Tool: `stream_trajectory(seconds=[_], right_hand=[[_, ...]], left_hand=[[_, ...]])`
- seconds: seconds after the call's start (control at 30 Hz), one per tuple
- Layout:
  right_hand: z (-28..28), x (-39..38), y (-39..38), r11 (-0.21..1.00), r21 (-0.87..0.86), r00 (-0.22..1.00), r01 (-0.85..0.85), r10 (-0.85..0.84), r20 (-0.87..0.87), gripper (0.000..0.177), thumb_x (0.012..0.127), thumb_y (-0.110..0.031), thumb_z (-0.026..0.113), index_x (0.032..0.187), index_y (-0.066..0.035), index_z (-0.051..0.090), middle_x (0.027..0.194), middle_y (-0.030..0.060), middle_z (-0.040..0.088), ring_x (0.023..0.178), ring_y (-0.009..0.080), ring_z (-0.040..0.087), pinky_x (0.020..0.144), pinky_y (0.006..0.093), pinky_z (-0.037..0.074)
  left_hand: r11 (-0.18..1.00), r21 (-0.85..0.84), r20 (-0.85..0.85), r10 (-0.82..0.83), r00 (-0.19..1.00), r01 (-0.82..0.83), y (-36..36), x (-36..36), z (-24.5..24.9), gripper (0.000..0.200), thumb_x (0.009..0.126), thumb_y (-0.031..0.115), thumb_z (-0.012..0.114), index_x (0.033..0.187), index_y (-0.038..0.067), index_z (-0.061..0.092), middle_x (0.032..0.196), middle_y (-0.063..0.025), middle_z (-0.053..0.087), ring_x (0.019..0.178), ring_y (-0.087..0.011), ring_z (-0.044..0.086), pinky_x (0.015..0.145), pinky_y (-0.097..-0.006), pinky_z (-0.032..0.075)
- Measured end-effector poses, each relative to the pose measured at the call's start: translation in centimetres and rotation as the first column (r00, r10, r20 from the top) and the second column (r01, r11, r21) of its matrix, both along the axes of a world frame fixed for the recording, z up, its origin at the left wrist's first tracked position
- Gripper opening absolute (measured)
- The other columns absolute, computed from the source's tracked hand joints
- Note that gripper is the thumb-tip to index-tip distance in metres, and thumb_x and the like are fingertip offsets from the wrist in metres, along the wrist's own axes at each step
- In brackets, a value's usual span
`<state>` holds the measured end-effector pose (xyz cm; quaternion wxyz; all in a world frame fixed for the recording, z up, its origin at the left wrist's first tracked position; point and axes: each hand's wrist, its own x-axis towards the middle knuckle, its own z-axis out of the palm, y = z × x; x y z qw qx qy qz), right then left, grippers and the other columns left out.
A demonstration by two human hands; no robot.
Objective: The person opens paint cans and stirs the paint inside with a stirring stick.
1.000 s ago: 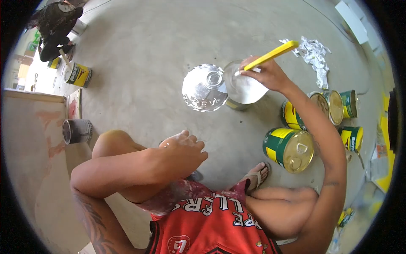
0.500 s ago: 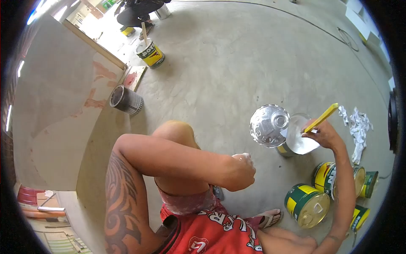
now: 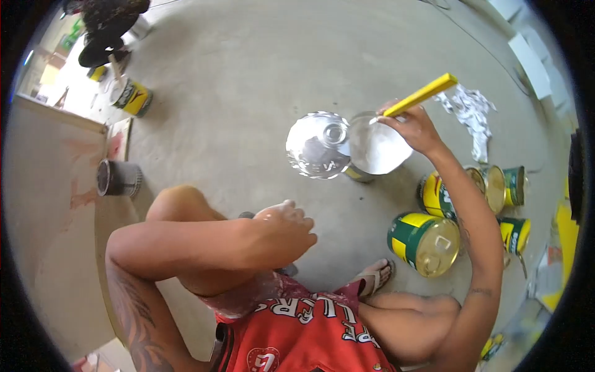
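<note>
My right hand (image 3: 412, 127) grips a flat yellow stick (image 3: 424, 94) over the rim of an open can (image 3: 362, 175). Thick white material (image 3: 379, 147) coats the inside of that can, and the stick's lower end is hidden behind my fingers. A shiny silver lid (image 3: 318, 146) leans out from the can's left side. Away from the can, in front of my bent knee, my left hand (image 3: 285, 229) is curled closed, with white smears on it. Its palm side faces away, and I cannot tell what is inside the fingers.
Green and yellow cans (image 3: 424, 243) lie and stand by my right forearm. Beyond the open can is a crumpled white cloth (image 3: 470, 118). At left stand a dark can (image 3: 119, 178) and a yellow-labelled can (image 3: 131, 97) with a stick. Another person (image 3: 111, 28) crouches behind them.
The view has swung right and down, so the cans and cloth sit farther left and higher. My left hand has turned, showing more of its back. The right hand still holds the stick at the can.
</note>
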<state>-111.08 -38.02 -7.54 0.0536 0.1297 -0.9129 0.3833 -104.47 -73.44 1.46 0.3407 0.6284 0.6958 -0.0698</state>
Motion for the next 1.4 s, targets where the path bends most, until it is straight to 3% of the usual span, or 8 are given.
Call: stream_trajectory(seconds=[0.07,0.43,0.5,0.53,0.63,0.73,1.07,1.4], right_hand=[[0.5,0.3,0.5,0.997,-0.054,0.996,0.06,-0.056,0.069,0.023,0.09,-0.02,0.076,0.103,-0.001,0.074,0.092,0.0115,0.075,0.087,0.0231,0.07,0.081,0.0351,0.054],[1.9,2.3,4.3,0.966,0.103,0.873,0.235,-0.257,0.415,0.032,0.092,-0.029,0.075,0.102,0.002,0.076,0.084,0.012,0.073,0.078,0.0177,0.066,0.074,0.0317,0.052],[2.7,2.5,4.5,0.897,-0.054,0.836,0.439,-0.385,0.391,0.033,0.094,-0.03,0.074,0.103,0.002,0.076,0.087,0.0098,0.074,0.08,0.0145,0.066,0.075,0.0296,0.053],[2.7,2.5,4.9,0.897,-0.049,0.835,0.438,-0.387,0.392,0.033,0.094,-0.03,0.074,0.103,0.002,0.076,0.087,0.0098,0.074,0.08,0.0145,0.066,0.075,0.0296,0.053],[3.3,2.7,6.7,0.804,-0.355,0.867,0.477,-0.366,0.337,0.032,0.097,-0.026,0.072,0.11,0.004,0.073,0.097,0.0074,0.074,0.084,0.0134,0.067,0.08,0.0289,0.055],[4.7,3.3,8.0,0.711,-0.498,0.865,0.497,-0.364,0.345,0.033,0.097,-0.026,0.072,0.11,0.004,0.071,0.099,0.0076,0.073,0.088,0.0138,0.067,0.083,0.0299,0.054],[8.4,5.4,11.0,0.589,-0.635,0.862,0.499,-0.41,0.297,0.03,0.099,-0.022,0.071,0.115,0.002,0.065,0.102,0.0081,0.07,0.089,0.0146,0.066,0.084,0.0301,0.053],[9.3,5.8,11.9,0.479,-0.712,0.842,0.513,-0.441,0.31,0.023,0.098,-0.022,0.071,0.107,-0.002,0.063,0.095,0.0063,0.065,0.085,0.0136,0.061,0.08,0.0285,0.051]], left_hand=[[0.999,-0.045,0.011,-0.005,1.0,0.006,0.1,-0.2,0.1,0.026,0.088,0.02,0.069,0.112,0.01,0.071,0.115,-0.0085,0.068,0.114,-0.0267,0.063,0.102,-0.0397,0.045],[0.996,-0.089,-0.01,-0.023,1.0,0.022,0.4,-0.1,0.8,0.036,0.082,0.019,0.077,0.115,0.007,0.068,0.118,-0.0094,0.067,0.116,-0.0262,0.063,0.103,-0.0405,0.045],[0.996,-0.086,-0.016,-0.026,1.0,0.025,0.5,-0.1,0.7,0.036,0.082,0.019,0.077,0.115,0.007,0.068,0.117,-0.0094,0.067,0.115,-0.0261,0.063,0.102,-0.0402,0.046],[0.996,-0.086,-0.021,-0.028,0.999,0.026,0.6,0.0,0.7,0.036,0.082,0.018,0.077,0.115,0.007,0.068,0.117,-0.0094,0.067,0.115,-0.0261,0.064,0.102,-0.0399,0.046],[0.996,-0.086,-0.011,-0.035,0.999,0.034,0.7,-0.2,1.2,0.035,0.083,0.018,0.076,0.115,0.007,0.068,0.117,-0.0091,0.067,0.114,-0.026,0.064,0.1,-0.0392,0.047],[0.997,-0.055,-0.023,-0.049,0.999,0.047,0.4,-0.1,1.2,0.033,0.084,0.018,0.074,0.114,0.006,0.068,0.115,-0.0088,0.068,0.112,-0.0254,0.065,0.097,-0.0383,0.048],[0.998,-0.004,-0.05,-0.055,0.997,0.055,0.0,0.1,0.8,0.026,0.088,0.022,0.07,0.11,0.007,0.07,0.11,-0.0078,0.069,0.105,-0.0237,0.067,0.093,-0.0365,0.048],[0.998,0.015,-0.074,-0.061,0.995,0.062,-0.4,0.1,1.3,0.026,0.09,0.026,0.069,0.108,0.007,0.07,0.108,-0.0074,0.069,0.104,-0.0236,0.067,0.092,-0.0364,0.049]])
